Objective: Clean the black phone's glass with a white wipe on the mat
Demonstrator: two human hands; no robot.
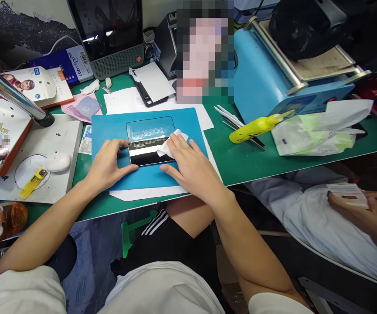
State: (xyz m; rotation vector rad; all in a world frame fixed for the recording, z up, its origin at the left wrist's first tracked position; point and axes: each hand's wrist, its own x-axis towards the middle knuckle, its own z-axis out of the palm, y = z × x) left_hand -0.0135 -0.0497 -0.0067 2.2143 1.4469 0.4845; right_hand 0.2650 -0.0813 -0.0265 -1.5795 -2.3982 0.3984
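A glossy black phone screen point(147, 158) lies flat on a blue mat point(110, 126), with bright reflections across its face. My left hand point(107, 163) holds its left end, the fingers at the far corner and the thumb along the near edge. Under the fingers of my right hand point(193, 168) is a crumpled white tissue point(164, 150), pressed against the right part of the screen. The right thumb lies beside the near edge. Part of the screen's right end is hidden by the tissue and that hand.
A yellow bottle point(253, 129), thin tools and a tissue pack point(315, 135) lie to the right. Behind them stands a blue machine point(266, 74). Boxes point(34, 85), a lamp post and a lighter point(33, 183) are at left. Another person's hands point(371, 205) hold something white.
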